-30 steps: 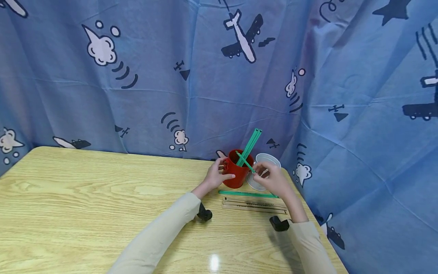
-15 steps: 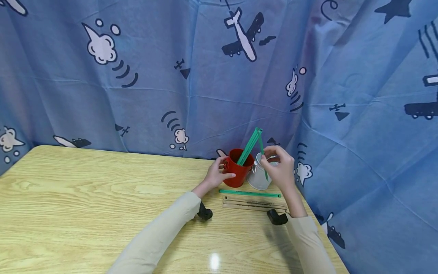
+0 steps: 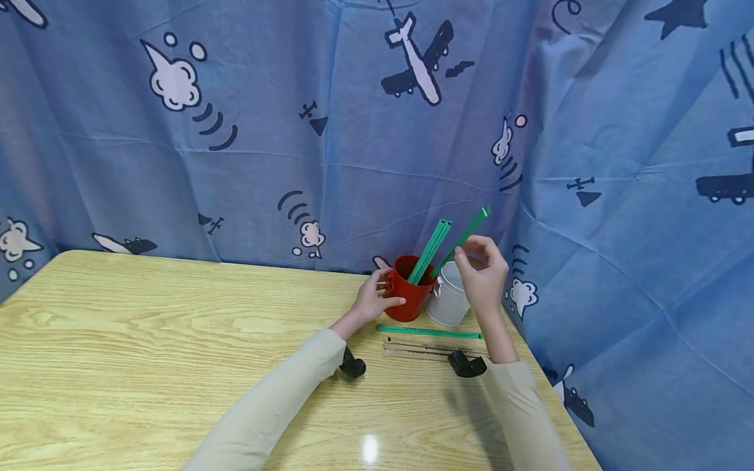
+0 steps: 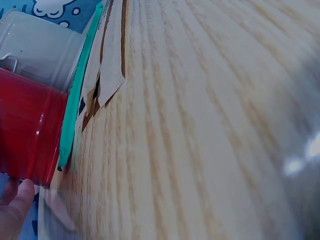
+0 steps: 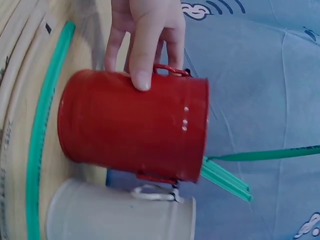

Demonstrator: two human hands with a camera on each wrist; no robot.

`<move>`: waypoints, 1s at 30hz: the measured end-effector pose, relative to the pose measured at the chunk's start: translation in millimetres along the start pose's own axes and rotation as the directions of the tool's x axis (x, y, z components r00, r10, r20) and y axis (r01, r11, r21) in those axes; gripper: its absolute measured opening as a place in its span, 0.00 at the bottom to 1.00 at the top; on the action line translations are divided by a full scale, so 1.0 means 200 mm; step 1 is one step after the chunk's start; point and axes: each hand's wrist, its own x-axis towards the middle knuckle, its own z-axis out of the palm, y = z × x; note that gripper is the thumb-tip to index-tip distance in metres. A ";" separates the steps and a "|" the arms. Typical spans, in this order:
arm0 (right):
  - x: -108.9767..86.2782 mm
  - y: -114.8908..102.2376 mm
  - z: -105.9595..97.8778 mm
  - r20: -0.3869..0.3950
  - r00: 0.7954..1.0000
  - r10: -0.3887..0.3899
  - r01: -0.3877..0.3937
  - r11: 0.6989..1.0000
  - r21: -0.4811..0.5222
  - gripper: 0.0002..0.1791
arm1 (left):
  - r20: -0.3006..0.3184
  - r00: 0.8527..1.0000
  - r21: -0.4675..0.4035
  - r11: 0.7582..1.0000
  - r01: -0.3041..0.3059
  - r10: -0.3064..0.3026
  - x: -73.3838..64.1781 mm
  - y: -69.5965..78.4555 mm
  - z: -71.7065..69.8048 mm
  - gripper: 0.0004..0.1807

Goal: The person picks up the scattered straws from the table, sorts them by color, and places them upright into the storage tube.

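My left hand (image 3: 371, 301) holds the side of a small red bucket (image 3: 405, 305), thumb on the front and fingers near its handle. Several slim green wrapped sticks (image 3: 428, 255) lean inside the bucket. With thumb and finger my right hand (image 3: 486, 278) pinches another green wrapped stick (image 3: 473, 226), tilted up to the right. Its lower end is at the red bucket's rim; in the right wrist view this stick (image 5: 275, 153) meets the bucket's mouth. The right hand itself is out of that view. In the left wrist view, fingertips (image 4: 22, 197) touch the red bucket.
A white bucket (image 3: 448, 304) stands just right of the red one. In front lie a green wrapped stick (image 3: 430, 332) and several brown paper-wrapped sticks (image 3: 415, 352) on the wooden table (image 3: 177, 340). A blue patterned curtain (image 3: 265, 131) hangs behind and at the right.
My right hand has moved up and right, turning the green stick from leaning left to leaning right, with its lower end now at the red bucket's mouth. The left hand has stayed put.
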 end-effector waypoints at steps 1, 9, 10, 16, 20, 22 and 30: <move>0.00 0.01 0.01 0.009 1.000 0.026 -0.026 0.999 0.023 0.11 | -0.001 1.000 0.001 1.000 -0.003 0.003 0.00 0.00 0.00 0.37; -0.02 0.13 0.04 0.087 0.974 0.207 -0.217 0.968 0.125 0.12 | -0.002 1.000 0.004 1.000 0.005 -0.005 0.00 -0.01 0.00 0.37; -0.03 0.15 0.04 0.094 0.971 0.221 -0.231 0.965 0.124 0.12 | -0.002 1.000 0.004 1.000 0.006 -0.006 0.00 -0.01 0.00 0.37; -0.05 0.31 0.06 0.120 0.946 0.300 -0.313 0.943 0.111 0.14 | -0.004 1.000 -0.008 1.000 0.005 -0.005 0.00 0.00 0.00 0.37; -0.07 0.36 0.08 0.134 0.927 0.349 -0.363 0.926 0.101 0.14 | -0.004 1.000 -0.013 1.000 0.010 -0.010 0.00 0.00 0.00 0.37; -0.07 0.38 0.09 0.135 0.919 0.370 -0.384 0.918 0.095 0.14 | -0.003 1.000 -0.010 1.000 0.011 -0.011 0.00 0.00 -0.01 0.37; -0.10 0.40 0.12 0.109 0.886 0.450 -0.456 0.890 0.030 0.15 | -0.003 1.000 -0.012 1.000 -0.003 0.003 0.00 -0.01 0.00 0.37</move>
